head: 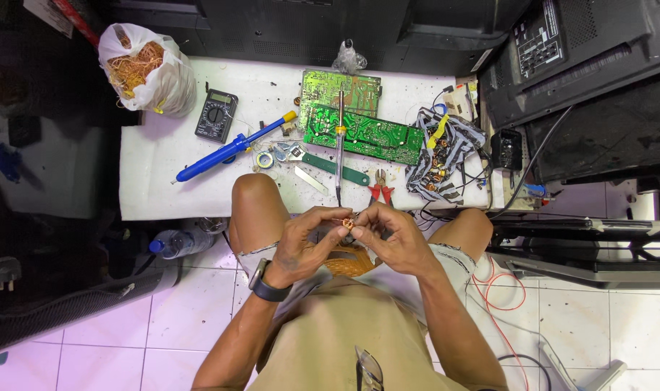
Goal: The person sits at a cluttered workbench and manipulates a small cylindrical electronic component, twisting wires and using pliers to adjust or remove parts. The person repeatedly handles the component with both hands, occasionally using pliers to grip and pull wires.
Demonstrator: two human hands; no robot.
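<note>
Both hands meet in front of my knees over a small copper coil (348, 222). My left hand (306, 242) pinches one side of it and my right hand (390, 235) pinches the other, with thin copper wire running between the fingers. A loose bundle of copper wire (351, 259) lies in my lap just under the hands. A dark watch sits on my left wrist.
A low white table (163, 195) ahead carries two green circuit boards (362, 132), a soldering iron (339, 145), a blue desoldering pump (232, 148), a multimeter (216, 115), red-handled pliers (380, 190), a bag of copper wire (145, 69) and a striped cloth (446, 156). Dark television casings (590, 80) stand at the right.
</note>
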